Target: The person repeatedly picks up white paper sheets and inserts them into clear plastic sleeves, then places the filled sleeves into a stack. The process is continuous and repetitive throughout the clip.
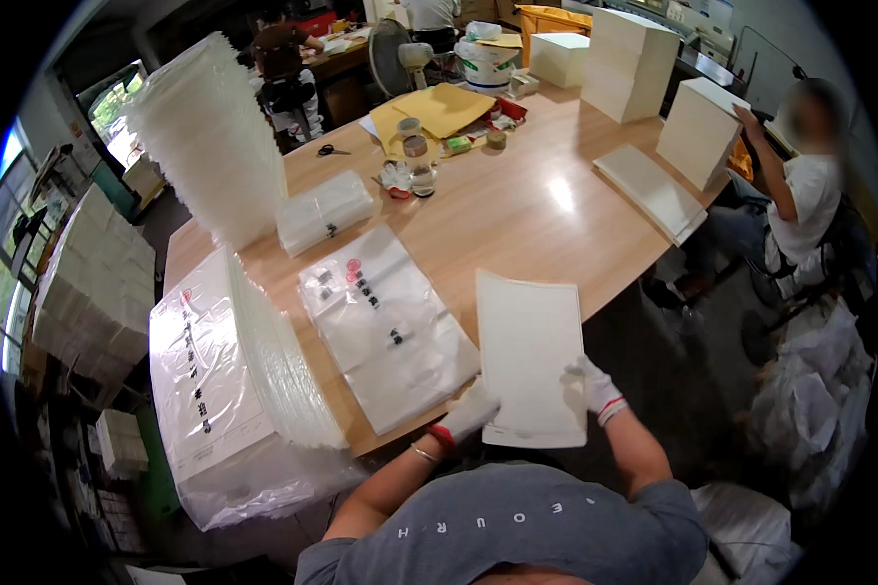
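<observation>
Head view: both gloved hands grip a flat white rectangular card sheet [529, 356].
Left hand [470, 411] pinches its lower left corner, right hand [595, 385] its right edge, just beside clear plastic bags [385, 327] on the wooden desk [517, 210].

A glass jar [418, 166], scissors [332, 150] and a white bucket [486, 62] sit on the table [517, 214].

Light wooden tabletop [517, 210] across mid-frame. At lower left, a bagged stack of white sheets [229, 390]; beside it, centre, flat clear plastic bags [385, 327]. At upper right, tall white paper stacks [629, 63]; upper centre, yellow envelopes [439, 107], a bottle [418, 161], scissors [332, 150].
</observation>
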A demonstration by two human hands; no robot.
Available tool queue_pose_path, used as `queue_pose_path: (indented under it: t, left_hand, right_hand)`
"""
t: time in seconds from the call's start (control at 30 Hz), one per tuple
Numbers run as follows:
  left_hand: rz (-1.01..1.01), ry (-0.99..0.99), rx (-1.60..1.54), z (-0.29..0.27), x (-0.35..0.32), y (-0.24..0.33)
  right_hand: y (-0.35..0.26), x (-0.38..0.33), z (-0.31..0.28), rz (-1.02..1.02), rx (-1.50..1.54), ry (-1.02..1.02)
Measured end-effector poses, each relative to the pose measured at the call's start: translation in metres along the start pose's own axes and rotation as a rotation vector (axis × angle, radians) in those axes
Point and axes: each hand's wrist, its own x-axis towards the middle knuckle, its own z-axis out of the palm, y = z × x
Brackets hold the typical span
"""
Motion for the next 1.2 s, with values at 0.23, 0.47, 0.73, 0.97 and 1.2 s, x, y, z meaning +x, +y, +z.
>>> queue_pose_path:
  t: [0.23,0.47,0.73,0.97,1.2]
  left_hand:
    - [0.062,0.143,0.759,0.045,-0.012,0.019]
    - [0.240,1.187,0.810,-0.116,-0.048,0.038]
    - [0.539,0.716,0.760,-0.057,-0.013,0.030]
    - [0.472,0.899,0.699,-0.099,0.029,-0.049]
    - [0.151,1.429,1.214,-0.150,0.002,-0.139]
  right_hand:
    - [0.067,0.009,0.105,-0.589,-0.580,0.156]
    - [0.027,-0.048,0.110,-1.094,-1.176,-0.069]
    - [0.017,0.005,0.190,-0.691,-1.903,-0.165]
    - [0.019,0.085,0.205,-1.010,-1.449,0.417]
    - [-0.001,0.175,0.238,-0.342,-1.810,0.072]
